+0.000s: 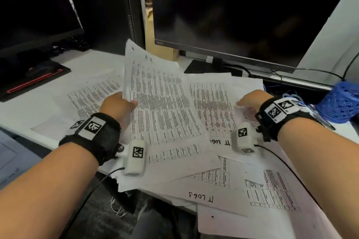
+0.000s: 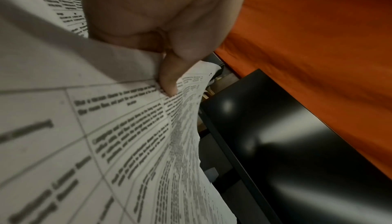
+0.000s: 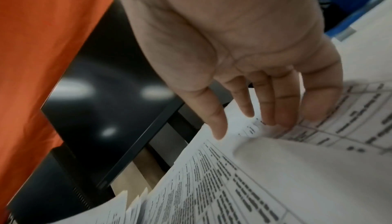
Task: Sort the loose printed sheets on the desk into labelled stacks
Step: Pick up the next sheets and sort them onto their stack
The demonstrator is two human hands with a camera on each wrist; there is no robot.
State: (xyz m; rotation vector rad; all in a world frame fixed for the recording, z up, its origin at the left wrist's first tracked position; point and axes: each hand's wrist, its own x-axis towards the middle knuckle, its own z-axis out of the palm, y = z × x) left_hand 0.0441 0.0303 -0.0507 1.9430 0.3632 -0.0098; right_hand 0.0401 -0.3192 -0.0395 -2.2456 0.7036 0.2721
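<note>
Printed sheets with tables lie scattered over the white desk (image 1: 25,106). My left hand (image 1: 118,105) pinches the left edge of one printed sheet (image 1: 159,103), raised and tilted above the pile; the thumb lies on its printed face. In the left wrist view the thumb (image 2: 169,75) presses that sheet (image 2: 118,127) against the fingers behind it. My right hand (image 1: 250,100) hovers with straight fingers over a flat sheet (image 1: 211,106); in the right wrist view its fingertips (image 3: 282,118) touch a sheet (image 3: 275,169). Two sheets bear handwritten "IT LOGS" (image 1: 201,197).
Two dark monitors stand behind the papers, one at back left (image 1: 35,6) and one at back right (image 1: 242,11) on a black stand. A blue mesh holder (image 1: 340,101) sits at the right edge. Cables run along the back right. More sheets overhang the desk's front edge.
</note>
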